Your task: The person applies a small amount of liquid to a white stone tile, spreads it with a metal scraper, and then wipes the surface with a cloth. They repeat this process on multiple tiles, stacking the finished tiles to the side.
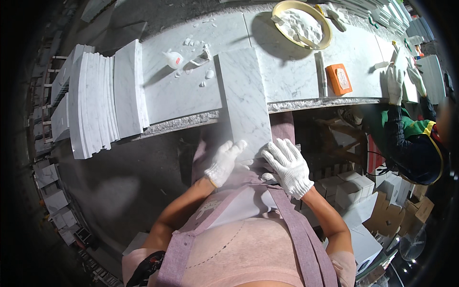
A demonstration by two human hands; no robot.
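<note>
Pink cloth and the mauve straps of an apron [287, 215] fill the bottom centre of the frame, closest to the lens, with two bare forearms rising from there toward the middle. Both hands wear white knitted gloves. Left hand [224, 162], just left of centre, is curled with its fingers closed against the near left corner of a white marble tile [245, 100]; right hand [287, 165], just right of centre, lies more open, fingers spread and pressed flat on the near right corner of the same tile. That tile is a long grey-veined rectangle running from the hands up toward the top centre, its far end resting on the pale stone bench [186, 91] and its near end jutting out past the bench's rough front edge. At the centre left a stack of similar marble slabs [103, 103] stands on edge, fanned and leaning, at the bench's left end. Small white blobs and a little white bottle with a red mark [174, 59] lie on the bench at the upper centre left. A yellow-rimmed bowl of white paste [302, 24] sits at the upper right, and an orange block [338, 79] lies below it. At the far right another person in a green and dark sleeve [406, 138] reaches a white-gloved hand to the bench. White boxes [351, 186] sit at the lower right.
</note>
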